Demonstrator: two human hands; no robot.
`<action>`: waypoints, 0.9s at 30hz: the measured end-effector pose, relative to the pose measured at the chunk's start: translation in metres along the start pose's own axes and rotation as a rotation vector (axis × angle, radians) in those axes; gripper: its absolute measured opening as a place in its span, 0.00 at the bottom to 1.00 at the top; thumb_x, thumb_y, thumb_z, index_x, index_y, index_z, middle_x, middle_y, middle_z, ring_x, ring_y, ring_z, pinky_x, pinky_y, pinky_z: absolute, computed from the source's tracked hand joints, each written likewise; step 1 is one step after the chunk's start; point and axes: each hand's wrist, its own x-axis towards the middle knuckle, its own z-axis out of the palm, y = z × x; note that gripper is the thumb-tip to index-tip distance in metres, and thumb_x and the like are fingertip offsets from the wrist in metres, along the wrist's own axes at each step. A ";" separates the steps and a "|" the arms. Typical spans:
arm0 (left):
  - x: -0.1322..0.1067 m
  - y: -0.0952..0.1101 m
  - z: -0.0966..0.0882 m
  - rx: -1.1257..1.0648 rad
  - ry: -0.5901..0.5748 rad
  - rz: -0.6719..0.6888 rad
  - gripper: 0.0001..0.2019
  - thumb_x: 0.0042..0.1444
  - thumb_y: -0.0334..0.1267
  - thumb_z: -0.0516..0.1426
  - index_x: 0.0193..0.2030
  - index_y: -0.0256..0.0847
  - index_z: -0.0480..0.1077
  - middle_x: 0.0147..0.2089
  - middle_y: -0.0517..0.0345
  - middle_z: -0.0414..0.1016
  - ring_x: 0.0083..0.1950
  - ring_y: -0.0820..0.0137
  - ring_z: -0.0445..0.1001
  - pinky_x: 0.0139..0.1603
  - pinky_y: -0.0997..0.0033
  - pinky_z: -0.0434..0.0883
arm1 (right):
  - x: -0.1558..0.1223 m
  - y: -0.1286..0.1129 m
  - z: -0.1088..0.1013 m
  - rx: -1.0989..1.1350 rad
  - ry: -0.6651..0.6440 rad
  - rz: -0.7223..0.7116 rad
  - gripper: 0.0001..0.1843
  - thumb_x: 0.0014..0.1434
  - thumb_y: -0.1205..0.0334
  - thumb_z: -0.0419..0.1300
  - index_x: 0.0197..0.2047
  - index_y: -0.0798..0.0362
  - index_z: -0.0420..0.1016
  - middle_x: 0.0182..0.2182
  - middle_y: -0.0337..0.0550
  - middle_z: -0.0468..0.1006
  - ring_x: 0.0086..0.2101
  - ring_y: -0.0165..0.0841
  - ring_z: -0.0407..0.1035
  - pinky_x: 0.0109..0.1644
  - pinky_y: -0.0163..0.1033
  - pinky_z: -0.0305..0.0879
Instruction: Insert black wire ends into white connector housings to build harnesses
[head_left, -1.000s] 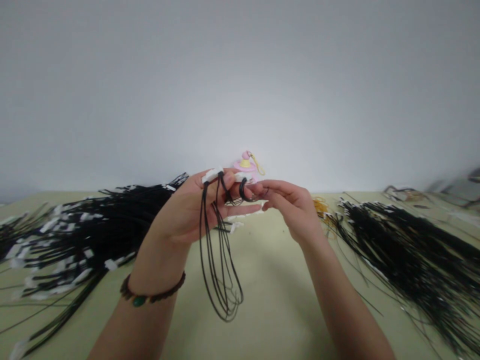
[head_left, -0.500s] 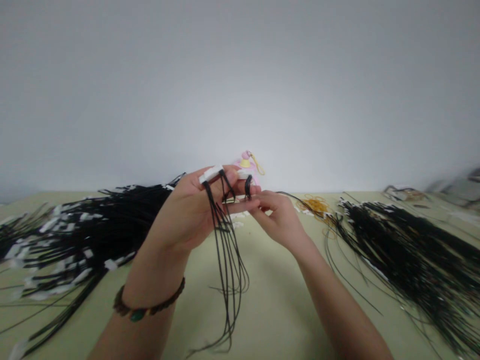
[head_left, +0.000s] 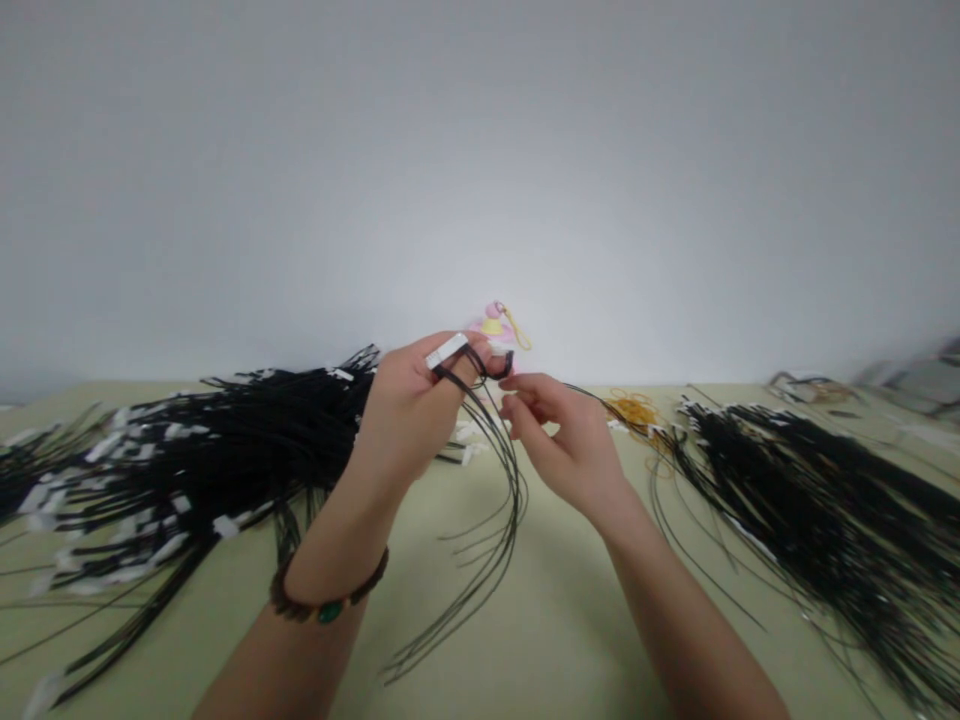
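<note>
My left hand (head_left: 409, 405) is raised over the table, fingers closed on a bunch of thin black cords (head_left: 491, 500) with a white tag (head_left: 446, 350) at the top. The cords hang down and fan toward the table. My right hand (head_left: 559, 435) is just right of it, fingertips pinched near the top of the bunch, where a small black loop (head_left: 501, 368) shows; whether it grips a cord I cannot tell. A beaded bracelet (head_left: 330, 600) is on my left wrist.
A big heap of black cords with white tags (head_left: 172, 470) lies at the left, another heap of black cords (head_left: 817, 510) at the right. Yellow rubber bands (head_left: 634, 408) lie behind my right hand. A pink toy (head_left: 495, 325) stands by the wall. The table (head_left: 555, 620) is pale green.
My left hand has turned from palm-facing to side-on and closed on the cords. The looped bunch has opened and now swings out to the right with loose ends spread.
</note>
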 end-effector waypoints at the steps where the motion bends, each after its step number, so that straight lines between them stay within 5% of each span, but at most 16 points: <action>1: 0.000 0.001 -0.001 0.092 0.013 0.034 0.06 0.56 0.38 0.61 0.36 0.38 0.77 0.34 0.57 0.79 0.37 0.70 0.76 0.43 0.73 0.72 | -0.002 -0.004 -0.001 0.048 0.009 0.000 0.11 0.63 0.60 0.53 0.37 0.56 0.75 0.24 0.39 0.76 0.24 0.25 0.68 0.30 0.31 0.63; 10: 0.001 0.003 -0.006 0.460 -0.005 0.237 0.08 0.60 0.36 0.55 0.36 0.40 0.76 0.37 0.57 0.80 0.38 0.70 0.76 0.40 0.76 0.70 | -0.002 -0.009 -0.006 0.363 0.029 0.033 0.06 0.56 0.61 0.62 0.35 0.53 0.78 0.26 0.39 0.79 0.26 0.25 0.69 0.30 0.31 0.67; 14: 0.002 0.005 -0.009 0.508 0.003 0.267 0.08 0.60 0.37 0.55 0.36 0.41 0.76 0.38 0.57 0.80 0.39 0.69 0.77 0.41 0.75 0.70 | 0.000 -0.005 -0.012 0.493 -0.083 0.127 0.09 0.55 0.59 0.63 0.39 0.53 0.79 0.29 0.41 0.80 0.28 0.26 0.70 0.31 0.32 0.67; 18: -0.001 0.007 -0.011 0.589 -0.195 0.329 0.09 0.61 0.36 0.53 0.42 0.40 0.75 0.36 0.58 0.79 0.35 0.71 0.75 0.37 0.76 0.68 | 0.000 -0.005 -0.008 0.511 -0.197 0.140 0.10 0.57 0.56 0.61 0.33 0.55 0.78 0.27 0.40 0.77 0.26 0.25 0.66 0.29 0.31 0.62; 21: -0.003 0.007 -0.011 0.632 -0.311 0.377 0.11 0.62 0.36 0.52 0.46 0.38 0.73 0.37 0.58 0.79 0.34 0.71 0.75 0.36 0.75 0.66 | 0.001 -0.005 -0.007 0.492 -0.142 0.115 0.13 0.57 0.56 0.61 0.28 0.56 0.77 0.23 0.38 0.74 0.25 0.24 0.64 0.28 0.31 0.61; 27: 0.001 0.003 -0.019 0.647 -0.246 0.450 0.11 0.63 0.37 0.52 0.47 0.39 0.74 0.45 0.55 0.80 0.41 0.69 0.78 0.41 0.75 0.67 | 0.002 -0.005 -0.027 0.576 -0.051 0.157 0.06 0.54 0.60 0.65 0.34 0.53 0.80 0.23 0.38 0.77 0.24 0.25 0.68 0.27 0.31 0.65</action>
